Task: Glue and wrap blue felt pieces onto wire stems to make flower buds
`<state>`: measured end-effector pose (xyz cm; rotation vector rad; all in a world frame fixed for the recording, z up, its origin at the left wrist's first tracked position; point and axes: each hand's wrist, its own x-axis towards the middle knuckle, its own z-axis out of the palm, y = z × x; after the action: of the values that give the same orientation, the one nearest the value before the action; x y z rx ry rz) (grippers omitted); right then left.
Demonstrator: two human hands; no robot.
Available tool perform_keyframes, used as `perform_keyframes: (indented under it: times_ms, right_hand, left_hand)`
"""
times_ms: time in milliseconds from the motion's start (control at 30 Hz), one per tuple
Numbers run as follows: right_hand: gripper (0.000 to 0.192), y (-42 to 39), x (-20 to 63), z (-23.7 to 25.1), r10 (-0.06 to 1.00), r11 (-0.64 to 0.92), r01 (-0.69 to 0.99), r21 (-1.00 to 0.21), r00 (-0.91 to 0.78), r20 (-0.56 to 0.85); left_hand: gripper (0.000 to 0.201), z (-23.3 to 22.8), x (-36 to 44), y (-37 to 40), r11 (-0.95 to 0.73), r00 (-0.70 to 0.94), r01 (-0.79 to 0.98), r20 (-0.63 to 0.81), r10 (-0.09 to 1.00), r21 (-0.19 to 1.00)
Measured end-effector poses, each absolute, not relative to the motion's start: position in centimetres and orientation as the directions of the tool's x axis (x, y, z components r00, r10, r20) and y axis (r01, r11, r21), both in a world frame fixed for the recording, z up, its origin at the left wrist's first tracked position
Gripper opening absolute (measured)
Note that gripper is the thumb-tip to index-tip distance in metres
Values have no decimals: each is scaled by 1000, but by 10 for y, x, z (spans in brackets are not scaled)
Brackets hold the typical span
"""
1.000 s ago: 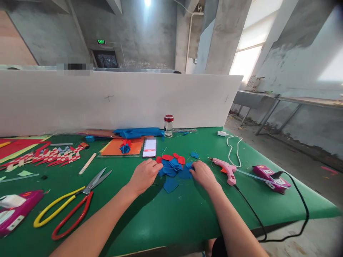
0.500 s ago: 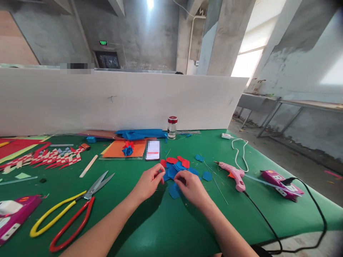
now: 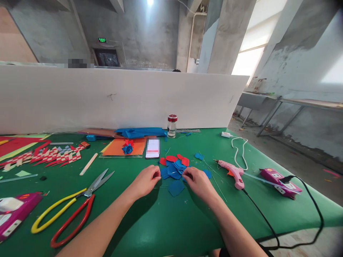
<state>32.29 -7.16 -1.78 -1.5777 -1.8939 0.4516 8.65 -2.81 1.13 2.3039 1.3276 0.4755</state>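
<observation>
My left hand (image 3: 147, 181) hovers just left of a pile of blue petal-shaped pieces (image 3: 174, 169), its thumb and fingertips pinched together. On the pile's right side, my right hand (image 3: 197, 181) is closed in a similar pinch. Whatever either pinch holds, if anything, is too small to make out. Several red petal pieces (image 3: 184, 161) rest at the back of the pile. A single blue piece (image 3: 176, 188) lies nearer me, between the two hands. Thin wires (image 3: 218, 185) lie on the green table right of my right hand.
Large scissors (image 3: 89, 192) lie open at left. On the right are a pink glue gun (image 3: 233, 171) with a black cord and a purple power strip (image 3: 280, 182). Behind the petals stand a phone (image 3: 153, 148) lying flat and a red-lidded jar (image 3: 172, 126). A white board (image 3: 128, 96) closes off the back.
My hands have moved apart, the left slightly leftward and the right to the right. More of the pile and the near blue piece now shows between them.
</observation>
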Motion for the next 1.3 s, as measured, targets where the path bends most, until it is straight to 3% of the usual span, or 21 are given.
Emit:
perform_keyframes:
  times_ms: [300, 533, 633, 733, 833, 967, 1100, 1167, 1233, 1300]
  right_hand:
    - [16, -70, 336, -8, 963, 181, 775, -605, -14, 270]
    - [11, -78, 315, -14, 943, 333, 738, -587, -267, 199]
    - [23, -81, 309, -15, 935, 352, 767, -536, -306, 177]
    - [11, -81, 305, -14, 942, 335, 791, -512, -301, 151]
    - [2, -81, 302, -12, 957, 290, 818, -496, -255, 139]
    - [9, -83, 296, -12, 971, 229, 843, -487, -167, 169]
    - [22, -81, 304, -3, 962, 259, 828, -497, -174, 212]
    - [20, -79, 325, 10, 954, 257, 827, -501, -134, 269]
    - [16, -78, 358, 25, 949, 178, 854, -489, -17, 316]
    - [18, -83, 397, 36, 939, -26, 897, -441, 173, 297]
  left_hand:
    - [20, 18, 87, -17, -333, 345, 659, 122, 931, 675]
    - [24, 15, 87, -16, -355, 378, 647, 120, 918, 675]
    - [24, 14, 89, -18, -363, 392, 649, 116, 913, 669]
    - [24, 16, 90, -20, -360, 396, 646, 109, 912, 673]
    - [25, 18, 91, -21, -365, 406, 648, 102, 908, 668]
    - [27, 19, 91, -20, -366, 408, 655, 99, 908, 661]
    - [30, 19, 92, -18, -354, 394, 672, 90, 915, 650]
    - [30, 20, 92, -17, -356, 388, 693, 92, 917, 628]
    - [29, 20, 91, -16, -379, 396, 716, 106, 912, 586]
    - [26, 19, 87, -13, -426, 426, 738, 129, 896, 523]
